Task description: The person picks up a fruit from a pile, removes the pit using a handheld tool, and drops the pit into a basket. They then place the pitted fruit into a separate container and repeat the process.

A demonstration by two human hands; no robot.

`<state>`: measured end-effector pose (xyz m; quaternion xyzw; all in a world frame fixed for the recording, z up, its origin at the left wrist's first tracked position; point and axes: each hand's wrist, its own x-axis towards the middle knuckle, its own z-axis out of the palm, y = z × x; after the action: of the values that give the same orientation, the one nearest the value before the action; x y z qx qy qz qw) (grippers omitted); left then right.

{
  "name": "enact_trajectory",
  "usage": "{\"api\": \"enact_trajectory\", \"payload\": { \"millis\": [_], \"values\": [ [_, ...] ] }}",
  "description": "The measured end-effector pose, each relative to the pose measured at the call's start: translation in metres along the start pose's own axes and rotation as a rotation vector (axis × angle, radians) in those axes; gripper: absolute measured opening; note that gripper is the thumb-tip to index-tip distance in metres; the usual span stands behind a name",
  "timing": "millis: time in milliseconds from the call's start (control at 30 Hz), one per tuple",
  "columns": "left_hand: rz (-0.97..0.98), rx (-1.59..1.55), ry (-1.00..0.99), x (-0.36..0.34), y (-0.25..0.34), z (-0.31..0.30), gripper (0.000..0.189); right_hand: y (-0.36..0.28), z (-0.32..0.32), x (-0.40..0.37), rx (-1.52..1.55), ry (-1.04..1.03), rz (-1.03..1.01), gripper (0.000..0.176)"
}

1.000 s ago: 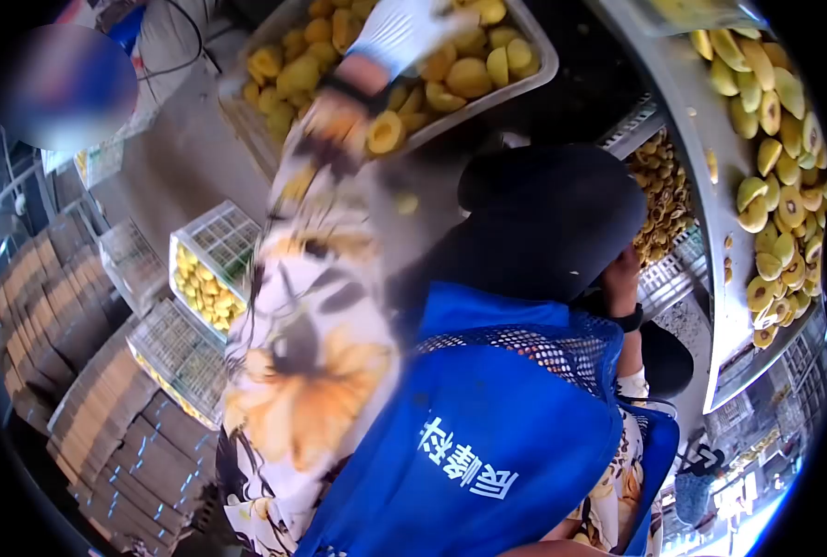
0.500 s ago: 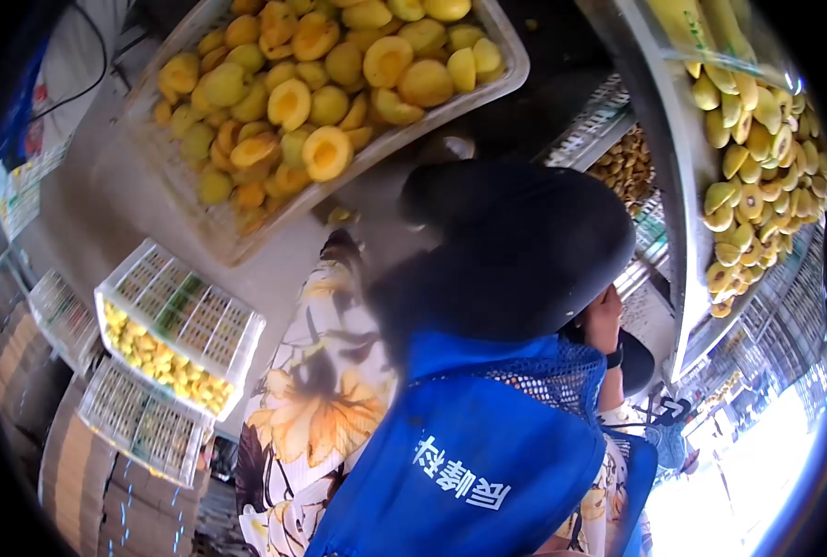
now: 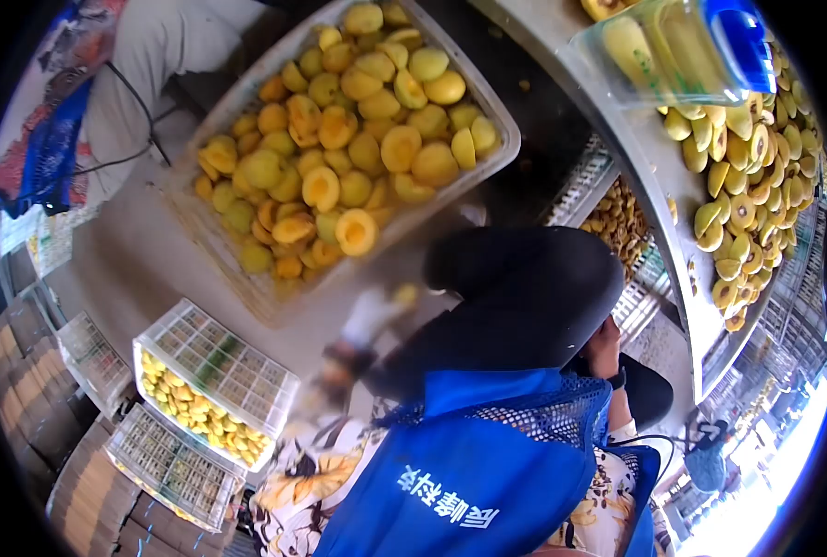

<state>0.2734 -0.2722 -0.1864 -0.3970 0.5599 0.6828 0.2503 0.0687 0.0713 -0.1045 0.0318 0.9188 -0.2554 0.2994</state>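
My left hand [image 3: 369,317], in a pale glove and smeared by motion, is beside my dark-trousered leg, below the big crate. At its fingertips is a blurred yellow peach piece [image 3: 405,295], which looks held. My right hand [image 3: 603,347], bare with a black watch on the wrist, lies against the far side of my bent leg; its fingers are mostly hidden. In front of me a pale plastic crate [image 3: 516,139] holds many yellow peaches, several cut in half. On my right, a metal table [image 3: 608,121] carries a heap of peach halves [image 3: 743,218], some with pits.
A clear box with a blue part [image 3: 678,51] stands on the table. Beneath it, a low crate holds brown pits [image 3: 618,223]. White slatted crates [image 3: 219,357], one with yellow fruit, stand at left near cardboard boxes [image 3: 79,483]. Another person's grey trouser leg [image 3: 144,84] is at upper left.
The view has shifted, so the crates and floor sit lower in the picture. My left hand has swung into clearer view with the yellow piece. My right hand stays by the leg.
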Motion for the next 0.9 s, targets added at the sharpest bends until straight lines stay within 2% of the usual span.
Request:
{"api": "enact_trajectory", "payload": {
  "millis": [33,67,133,167,200,267,300,367,433,467,500,533,567,600,633,733,767,833,900],
  "values": [
    [0.152,0.109,0.069,-0.026,0.038,-0.005,0.050,0.000,0.002,0.002,0.058,-0.012,0.027,0.027],
    [0.350,0.228,0.199,-0.045,0.069,-0.011,0.053,0.008,0.007,0.010,0.065,-0.009,0.092,0.020],
    [0.688,0.434,0.537,-0.056,0.126,-0.023,0.061,0.009,0.018,0.016,0.069,0.065,-0.184,0.021],
    [0.731,0.403,0.667,-0.049,0.155,-0.027,0.062,0.009,0.023,0.018,0.070,0.104,-0.317,0.021],
    [0.880,0.516,0.840,-0.030,0.178,-0.038,0.060,0.011,0.026,0.022,0.016,0.133,-0.380,0.022],
    [0.887,0.685,1.027,0.013,0.229,-0.056,0.062,0.019,0.026,0.028,-0.105,0.197,-0.493,0.023],
    [0.904,0.727,1.090,0.036,0.254,-0.061,0.061,0.016,0.022,0.027,-0.110,0.146,-0.373,0.024],
    [0.764,0.726,1.076,0.080,0.301,-0.070,0.064,0.001,0.010,0.022,-0.117,0.049,-0.133,0.027],
    [0.767,0.691,0.966,0.127,0.328,-0.079,0.054,-0.013,0.002,0.018,-0.091,0.002,-0.029,0.035],
    [0.771,0.887,0.979,0.151,0.334,-0.084,0.049,-0.015,0.000,0.019,-0.074,-0.020,0.024,0.040],
    [0.769,1.085,0.985,0.173,0.330,-0.090,0.045,-0.003,0.006,0.022,-0.159,0.106,-0.197,0.037],
    [0.756,1.140,0.988,0.189,0.323,-0.097,0.041,0.008,0.015,0.028,-0.248,0.239,-0.415,0.035],
    [0.747,1.196,0.980,0.203,0.317,-0.105,0.037,0.023,0.015,0.026,-0.227,0.254,-0.460,0.034],
    [0.789,1.204,0.947,0.206,0.316,-0.108,0.033,0.023,0.014,0.021,-0.202,0.237,-0.448,0.032],
    [0.868,1.268,0.922,0.210,0.311,-0.110,0.016,0.023,0.013,0.017,-0.184,0.234,-0.446,0.031],
    [0.501,1.314,0.882,0.199,0.320,-0.087,0.026,0.014,0.014,0.016,-0.130,0.224,-0.388,0.027],
    [0.523,1.263,0.878,0.199,0.325,-0.086,0.026,0.009,0.014,0.018,-0.113,0.224,-0.369,0.026],
    [0.443,1.271,0.838,0.204,0.336,-0.086,0.026,-0.003,0.013,0.018,-0.079,0.190,-0.330,0.027],
    [0.685,1.326,0.859,0.233,0.319,-0.111,0.023,-0.025,0.005,0.009,-0.030,0.067,-0.297,0.033]
  ]
}}
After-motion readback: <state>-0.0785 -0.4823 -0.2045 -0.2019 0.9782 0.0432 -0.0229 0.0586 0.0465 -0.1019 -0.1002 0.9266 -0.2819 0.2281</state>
